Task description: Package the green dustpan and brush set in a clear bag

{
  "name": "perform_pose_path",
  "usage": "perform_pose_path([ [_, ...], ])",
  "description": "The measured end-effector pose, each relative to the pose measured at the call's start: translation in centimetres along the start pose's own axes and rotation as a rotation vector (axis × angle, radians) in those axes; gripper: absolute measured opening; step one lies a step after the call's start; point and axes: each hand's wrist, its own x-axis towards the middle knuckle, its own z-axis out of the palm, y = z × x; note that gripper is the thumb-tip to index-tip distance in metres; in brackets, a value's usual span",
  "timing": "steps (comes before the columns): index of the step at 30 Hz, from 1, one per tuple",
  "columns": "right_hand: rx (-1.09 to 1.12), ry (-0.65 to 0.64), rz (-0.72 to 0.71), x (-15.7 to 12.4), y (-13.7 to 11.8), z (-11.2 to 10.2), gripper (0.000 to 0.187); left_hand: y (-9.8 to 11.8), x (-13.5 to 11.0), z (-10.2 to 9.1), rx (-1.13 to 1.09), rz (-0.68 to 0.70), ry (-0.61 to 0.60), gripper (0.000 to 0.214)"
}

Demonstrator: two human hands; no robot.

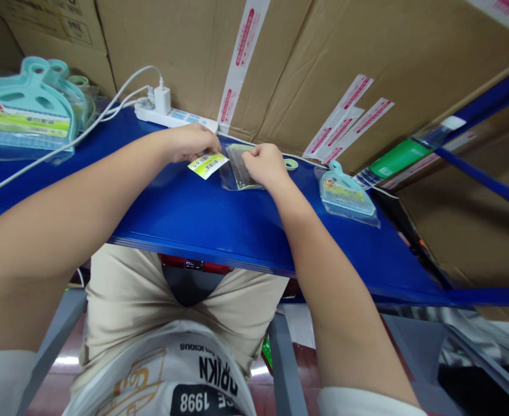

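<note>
The clear bag [233, 173] lies on the blue tabletop [185, 211], with a flat, pale green item visible through its film; from that bag, the printed label [208, 166] sits at 9 o'clock, close beside it; the left hand [196, 141] curls its fingers over the label's upper edge, seemingly pinching it; the right hand [263, 163] grasps the bag at 3 o'clock, fingers bent in; the bag looks light, its film soft, crinkly and probably slippery, while the item inside seems stiffer and offers the firmer hold along its side; the label looks thin and easily creased, so a corner pinch suits it.

A pale green ring [290, 164] shows at 3 o'clock, past the right hand; whether it joins the bagged item I cannot tell; the white power strip [182, 119] at 10 o'clock and the cardboard [275, 75] at 12 o'clock limit room behind; 1 light-blue packet [347, 193] lies near 4 o'clock, by a green-labelled bottle [399, 157].
</note>
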Motion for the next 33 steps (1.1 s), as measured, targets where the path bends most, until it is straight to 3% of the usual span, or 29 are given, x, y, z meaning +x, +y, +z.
perform_pose_path([
  [6, -0.15, -0.043, -0.041, -1.2, -0.7, -0.5, 0.01, 0.1, -0.2, -1.2, 0.027, -0.01, 0.007, 0.015],
  [12, -0.361, -0.093, -0.066, -2.6, -2.1, -0.5, 0.028, 0.4, -0.5, -1.4, -0.043, 0.002, 0.093, 0.021],
  [28, -0.426, -0.044, -0.072, -2.8, -2.7, -0.2, 0.037, -0.1, 0.1, -1.4, 0.028, 0.071, 0.037, 0.016],
  [33, -0.443, -0.018, -0.096, -2.9, -2.8, 0.2, 0.048, -0.2, 0.0, -1.2, 0.026, 0.078, 0.034, 0.015],
])
